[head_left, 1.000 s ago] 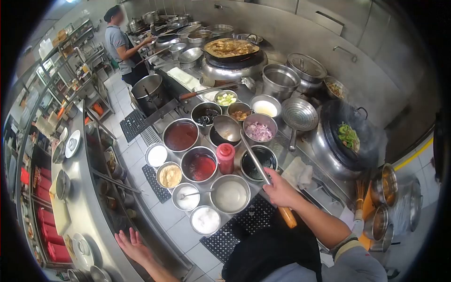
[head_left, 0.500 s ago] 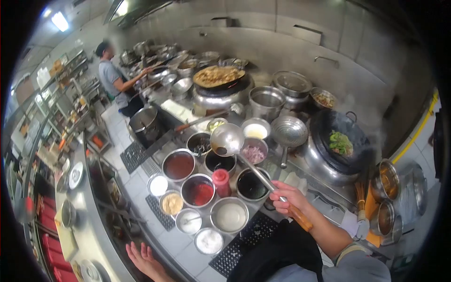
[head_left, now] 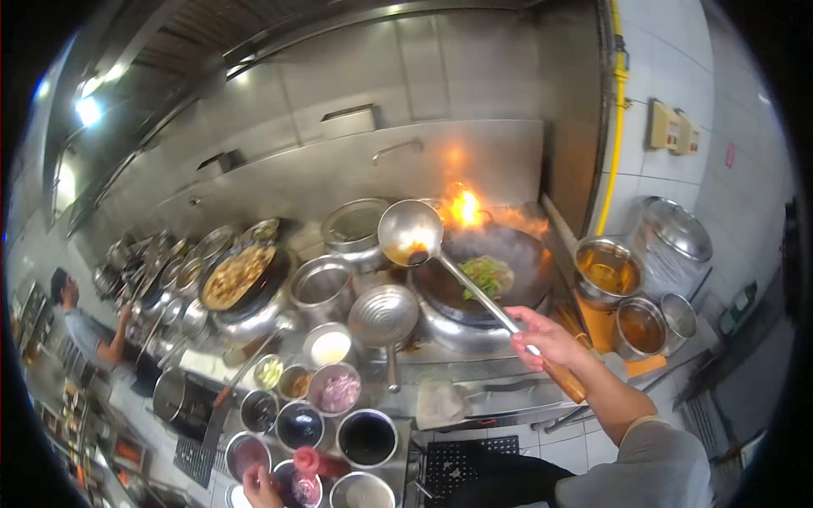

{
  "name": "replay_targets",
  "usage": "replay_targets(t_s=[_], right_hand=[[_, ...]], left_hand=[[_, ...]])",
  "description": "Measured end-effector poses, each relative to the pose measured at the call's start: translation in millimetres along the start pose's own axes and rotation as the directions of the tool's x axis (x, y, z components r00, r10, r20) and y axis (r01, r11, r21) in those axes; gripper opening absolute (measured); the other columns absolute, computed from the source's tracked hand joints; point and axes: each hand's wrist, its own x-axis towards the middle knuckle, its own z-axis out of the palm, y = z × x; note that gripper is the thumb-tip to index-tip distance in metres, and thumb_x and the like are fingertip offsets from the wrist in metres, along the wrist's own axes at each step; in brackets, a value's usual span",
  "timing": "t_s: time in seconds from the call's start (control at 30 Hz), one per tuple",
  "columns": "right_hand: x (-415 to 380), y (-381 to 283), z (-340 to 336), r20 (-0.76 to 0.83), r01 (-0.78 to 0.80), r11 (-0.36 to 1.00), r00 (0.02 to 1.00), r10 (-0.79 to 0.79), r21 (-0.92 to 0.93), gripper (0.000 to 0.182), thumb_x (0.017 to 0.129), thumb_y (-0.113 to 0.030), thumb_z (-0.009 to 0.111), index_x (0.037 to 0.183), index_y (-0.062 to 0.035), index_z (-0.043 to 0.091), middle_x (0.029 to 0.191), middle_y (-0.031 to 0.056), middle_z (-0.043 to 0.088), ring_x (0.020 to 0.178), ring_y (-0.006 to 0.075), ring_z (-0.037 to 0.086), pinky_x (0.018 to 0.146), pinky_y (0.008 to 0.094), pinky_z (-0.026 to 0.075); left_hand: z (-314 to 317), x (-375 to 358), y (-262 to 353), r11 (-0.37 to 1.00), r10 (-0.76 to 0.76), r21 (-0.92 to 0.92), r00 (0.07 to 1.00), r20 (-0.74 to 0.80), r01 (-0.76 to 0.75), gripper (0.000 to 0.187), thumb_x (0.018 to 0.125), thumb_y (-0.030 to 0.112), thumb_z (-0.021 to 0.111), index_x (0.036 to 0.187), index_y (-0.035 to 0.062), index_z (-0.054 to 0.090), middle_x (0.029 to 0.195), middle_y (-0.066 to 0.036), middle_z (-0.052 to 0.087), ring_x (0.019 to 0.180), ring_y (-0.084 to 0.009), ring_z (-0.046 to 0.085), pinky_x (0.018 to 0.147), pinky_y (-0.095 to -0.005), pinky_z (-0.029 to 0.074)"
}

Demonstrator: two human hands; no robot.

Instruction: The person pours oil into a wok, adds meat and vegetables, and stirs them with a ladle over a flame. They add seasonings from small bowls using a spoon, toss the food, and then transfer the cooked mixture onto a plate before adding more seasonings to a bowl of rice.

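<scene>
My right hand (head_left: 542, 337) grips the wooden-ended handle of a long steel ladle (head_left: 410, 233). The ladle's bowl holds a little dark sauce and hangs at the left rim of a black wok (head_left: 517, 254). Green vegetables (head_left: 485, 275) lie in the wok, and a flame (head_left: 464, 207) burns at its back edge. My left hand (head_left: 257, 487) shows only partly at the bottom edge, beside a red-capped squeeze bottle (head_left: 306, 464) among the sauce bowls. Its grip is hidden.
A steel skimmer (head_left: 385, 315), a steel pot (head_left: 322, 284) and a second wok of food (head_left: 237, 275) stand left of the burner. Bowls of sauce and chopped onion (head_left: 337, 389) fill the lower left. Oil pots (head_left: 605, 267) stand right. Another person (head_left: 80, 326) works far left.
My view has swung right and up. My right hand has carried the ladle from over the sauce bowls to the wok's rim. A flame has flared up at the wok.
</scene>
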Motion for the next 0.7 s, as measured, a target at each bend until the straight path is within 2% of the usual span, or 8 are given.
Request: replay_targets(t_s=[0.03,0.07,0.13,0.37,0.5,0.6,0.67,0.7], right_hand=[[1,0,-16,-0.025,0.009,1.0,1.0,-0.008,0.004,0.051,0.089,-0.006,0.048,0.136,-0.0148,0.03,0.068,0.0023,0.047,0.041,0.0078,0.041,0.036,0.0232,0.034],[2,1,-33,-0.074,0.044,0.993,0.996,-0.053,-0.114,0.051,0.089,-0.006,0.048,0.136,-0.0138,0.03,0.066,0.0023,0.047,0.04,0.0079,0.041,0.036,0.0233,0.034],[1,-6,-54,-0.151,0.065,0.952,0.982,-0.114,-0.299,0.05,0.089,-0.005,0.048,0.135,-0.0111,0.03,0.064,0.0014,0.046,0.041,0.0082,0.042,0.037,0.0236,0.036],[3,-13,-118,-0.289,0.048,0.971,0.95,-0.116,-0.233,0.053,0.087,-0.007,0.05,0.136,-0.0132,0.03,0.07,0.0019,0.048,0.045,0.0092,0.043,0.04,0.0235,0.036],[0,-17,-136,-0.292,0.013,0.992,0.955,-0.049,-0.122,0.051,0.088,-0.006,0.049,0.135,-0.0127,0.032,0.07,0.0014,0.047,0.043,0.0078,0.042,0.039,0.0229,0.035],[-4,-24,-121,-0.304,-0.011,0.989,0.951,0.056,0.149,0.049,0.088,-0.006,0.049,0.134,-0.0127,0.035,0.069,0.0024,0.046,0.041,0.007,0.039,0.037,0.0226,0.035],[0,-21,-106,-0.293,-0.062,0.976,0.948,0.123,0.21,0.048,0.086,-0.005,0.048,0.133,-0.0122,0.037,0.068,0.0025,0.045,0.038,0.0069,0.035,0.034,0.023,0.033],[3,-18,-101,-0.19,-0.106,0.962,0.969,0.157,0.252,0.049,0.085,-0.005,0.047,0.133,-0.013,0.037,0.067,0.0028,0.044,0.037,0.0072,0.034,0.033,0.0236,0.032]], left_hand=[[9,34,-33,0.985,0.14,0.099,0.99,0.023,-0.142,0.021,0.09,0.022,0.058,0.095,0.0012,0.056,0.078,-0.003,0.056,0.069,-0.0101,0.055,0.056,-0.0255,0.042],[13,65,-53,0.992,-0.029,0.127,0.993,0.117,0.014,0.019,0.088,0.018,0.059,0.09,-0.0008,0.058,0.07,-0.003,0.057,0.064,-0.0127,0.054,0.055,-0.0278,0.043],[43,87,-54,0.857,0.203,0.464,0.975,0.093,-0.222,0.018,0.083,0.014,0.063,0.086,-0.0029,0.06,0.07,-0.011,0.062,0.065,-0.0222,0.058,0.063,-0.0328,0.046],[31,208,-180,0.435,0.114,0.85,0.954,0.277,-0.299,0.021,0.07,0.015,0.068,0.08,-0.0032,0.064,0.078,-0.021,0.064,0.073,-0.0376,0.063,0.066,-0.0441,0.049],[47,176,-134,0.456,0.197,0.846,0.958,0.208,-0.277,0.029,0.068,0.023,0.071,0.078,-0.0035,0.065,0.075,-0.021,0.064,0.071,-0.0381,0.064,0.064,-0.0453,0.049],[73,139,-55,0.223,-0.015,0.975,1.0,-0.009,0.012,0.04,0.071,0.038,0.07,0.084,0.0004,0.067,0.078,-0.023,0.064,0.075,-0.039,0.064,0.066,-0.0455,0.05],[87,109,-1,0.357,-0.129,0.933,0.992,-0.003,0.049,0.044,0.076,0.045,0.063,0.09,0.0029,0.065,0.09,-0.022,0.064,0.085,-0.0379,0.063,0.069,-0.0452,0.05],[86,101,3,0.276,-0.157,0.955,0.985,-0.065,0.107,0.022,0.083,0.025,0.056,0.088,0.0053,0.065,0.084,-0.016,0.065,0.077,-0.0318,0.063,0.067,-0.0424,0.05]])
